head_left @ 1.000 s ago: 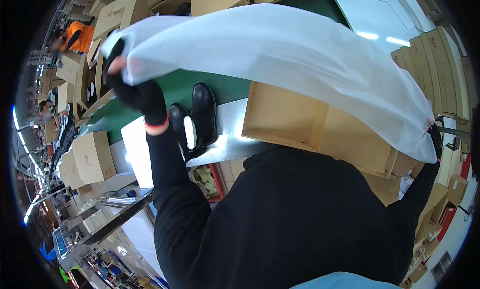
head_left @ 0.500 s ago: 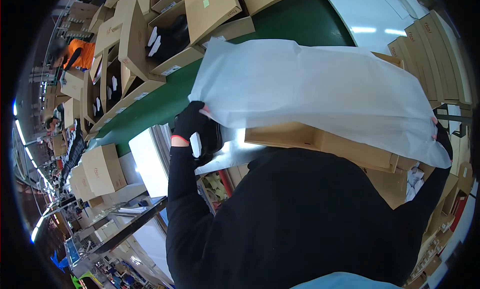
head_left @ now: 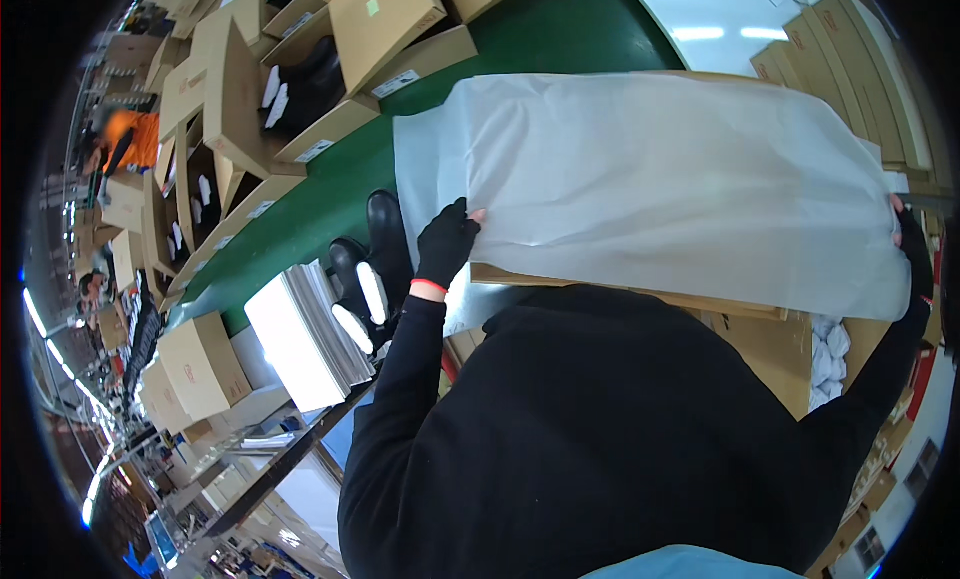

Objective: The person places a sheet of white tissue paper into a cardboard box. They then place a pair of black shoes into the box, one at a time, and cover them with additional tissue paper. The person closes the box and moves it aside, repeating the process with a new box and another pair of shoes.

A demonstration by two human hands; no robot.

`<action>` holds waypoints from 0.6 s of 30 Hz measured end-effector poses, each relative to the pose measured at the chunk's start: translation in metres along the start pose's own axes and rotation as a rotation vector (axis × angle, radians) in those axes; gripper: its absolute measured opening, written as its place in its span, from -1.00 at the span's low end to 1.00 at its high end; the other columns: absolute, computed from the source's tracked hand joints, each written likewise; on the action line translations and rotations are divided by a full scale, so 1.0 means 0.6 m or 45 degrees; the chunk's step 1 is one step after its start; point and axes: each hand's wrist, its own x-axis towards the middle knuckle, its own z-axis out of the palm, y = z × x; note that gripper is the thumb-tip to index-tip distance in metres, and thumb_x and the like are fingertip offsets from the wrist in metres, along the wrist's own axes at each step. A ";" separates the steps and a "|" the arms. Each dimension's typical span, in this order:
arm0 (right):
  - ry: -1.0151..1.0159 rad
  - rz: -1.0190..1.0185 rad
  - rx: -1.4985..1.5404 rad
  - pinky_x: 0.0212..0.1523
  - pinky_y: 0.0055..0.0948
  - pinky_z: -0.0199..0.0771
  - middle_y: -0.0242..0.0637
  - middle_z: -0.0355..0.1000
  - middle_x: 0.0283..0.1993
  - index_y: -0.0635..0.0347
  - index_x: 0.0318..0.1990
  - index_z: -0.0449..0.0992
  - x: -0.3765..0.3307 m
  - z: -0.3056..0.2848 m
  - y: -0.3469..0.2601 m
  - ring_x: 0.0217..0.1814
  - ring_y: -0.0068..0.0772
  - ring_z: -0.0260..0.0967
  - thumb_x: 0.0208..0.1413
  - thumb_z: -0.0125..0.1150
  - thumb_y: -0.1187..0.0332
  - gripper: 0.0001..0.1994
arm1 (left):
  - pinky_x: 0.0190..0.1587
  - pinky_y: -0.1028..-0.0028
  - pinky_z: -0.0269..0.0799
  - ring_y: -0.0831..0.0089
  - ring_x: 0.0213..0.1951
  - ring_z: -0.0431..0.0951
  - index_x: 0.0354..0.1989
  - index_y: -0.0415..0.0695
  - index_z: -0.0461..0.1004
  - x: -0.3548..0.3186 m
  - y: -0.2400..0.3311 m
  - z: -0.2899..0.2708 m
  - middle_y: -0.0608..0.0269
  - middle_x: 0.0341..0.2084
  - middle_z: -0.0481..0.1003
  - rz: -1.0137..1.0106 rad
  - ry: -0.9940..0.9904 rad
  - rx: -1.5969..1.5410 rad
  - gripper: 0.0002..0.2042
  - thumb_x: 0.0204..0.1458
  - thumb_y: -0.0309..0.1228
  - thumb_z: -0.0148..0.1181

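Observation:
A wide sheet of white tissue paper (head_left: 650, 179) lies spread across an open cardboard box (head_left: 720, 306), hiding most of it; only the box's near edge shows. My left hand (head_left: 448, 244), in a black fingertip-less glove, pinches the sheet near its left part. At the far right end my right hand (head_left: 908, 234) grips the sheet's edge, its fingers partly hidden. Just left of my left hand are two black boots (head_left: 388, 241) with white stuffing in their tops.
A stack of white sheets (head_left: 305, 329) stands beside the boots. Open boxes holding black boots (head_left: 310, 84) line the green conveyor belt (head_left: 350, 189) on the left. Flat brown cartons (head_left: 835, 69) lean at the right. Crumpled white paper (head_left: 828, 359) sits in a box by my right arm. A person in orange (head_left: 138, 139) is farther off.
The sheet has come lower over the box and covers more of it. My left hand has moved right; the boots that it partly hid now show fully beside it.

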 end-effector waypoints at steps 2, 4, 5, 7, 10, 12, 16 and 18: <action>0.022 0.045 0.041 0.33 -0.37 0.03 -0.15 0.23 0.30 0.20 0.34 0.16 -0.008 -0.010 -0.013 0.35 -0.33 0.11 -0.11 0.27 0.13 -0.19 | -0.17 0.26 0.47 0.13 -0.22 0.58 -0.01 -0.25 0.47 -0.002 0.003 -0.001 0.02 -0.26 0.56 -0.086 -0.068 -0.032 -0.48 0.11 0.00 0.08; 0.043 0.106 0.029 0.33 -0.33 0.05 -0.14 0.26 0.29 0.21 0.33 0.18 -0.011 -0.019 -0.009 0.35 -0.31 0.13 -0.10 0.27 0.08 -0.19 | -0.17 0.27 0.47 0.14 -0.20 0.58 -0.01 -0.25 0.48 -0.008 -0.001 0.005 0.01 -0.26 0.57 -0.101 -0.047 -0.047 -0.48 0.11 0.00 0.07; 0.086 0.250 -0.222 0.32 -0.32 0.08 -0.14 0.28 0.26 0.21 0.32 0.19 -0.061 -0.041 0.037 0.33 -0.29 0.16 -0.13 0.30 0.14 -0.19 | -0.19 0.28 0.47 0.15 -0.23 0.59 0.03 -0.23 0.45 0.005 0.000 0.015 0.02 -0.28 0.56 -0.047 -0.030 -0.067 -0.51 0.14 -0.04 0.06; 0.199 0.605 -0.443 0.26 -0.29 0.18 -0.10 0.32 0.23 0.18 0.31 0.20 -0.069 -0.059 0.061 0.29 -0.20 0.21 -0.15 0.32 0.28 -0.23 | -0.20 0.28 0.46 0.13 -0.27 0.58 0.06 -0.22 0.41 0.007 0.029 -0.008 0.02 -0.28 0.55 -0.034 -0.022 -0.214 -0.52 0.16 -0.06 0.05; 0.637 0.460 -1.152 0.17 -0.23 0.32 -0.01 0.32 0.20 0.14 0.28 0.23 -0.098 -0.075 0.050 0.25 -0.03 0.27 -0.05 0.26 0.39 -0.34 | -0.20 0.27 0.44 0.10 -0.28 0.56 0.10 -0.22 0.36 0.001 0.043 -0.029 0.02 -0.25 0.52 0.053 0.041 -0.283 -0.54 0.17 -0.11 0.04; 0.971 0.015 -1.458 0.19 -0.21 0.29 -0.02 0.29 0.22 0.15 0.27 0.25 -0.041 -0.038 -0.014 0.26 0.00 0.24 0.01 0.25 0.38 -0.39 | -0.18 0.26 0.43 0.09 -0.24 0.54 0.12 -0.23 0.34 -0.027 0.048 -0.040 0.01 -0.20 0.50 0.079 0.124 -0.211 -0.54 0.16 -0.15 0.06; 0.924 -0.506 -0.889 0.40 -0.14 -0.14 -0.07 0.11 0.35 0.16 0.29 0.19 0.046 0.333 -0.502 0.43 -0.04 -0.04 -0.05 0.37 0.25 -0.28 | -0.15 0.26 0.40 0.10 -0.14 0.49 0.15 -0.26 0.32 -0.060 0.043 -0.027 0.00 -0.14 0.46 0.175 0.231 -0.107 -0.51 0.10 -0.23 0.15; 0.298 -0.476 -0.896 0.44 0.15 -0.42 -0.02 -0.04 0.43 0.10 0.35 0.10 0.059 0.473 -0.582 0.50 0.03 -0.20 -0.31 0.50 0.08 0.00 | -0.14 0.27 0.39 0.11 -0.14 0.47 0.17 -0.26 0.29 -0.059 0.040 -0.008 0.01 -0.15 0.46 0.205 0.204 -0.106 -0.48 0.07 -0.26 0.19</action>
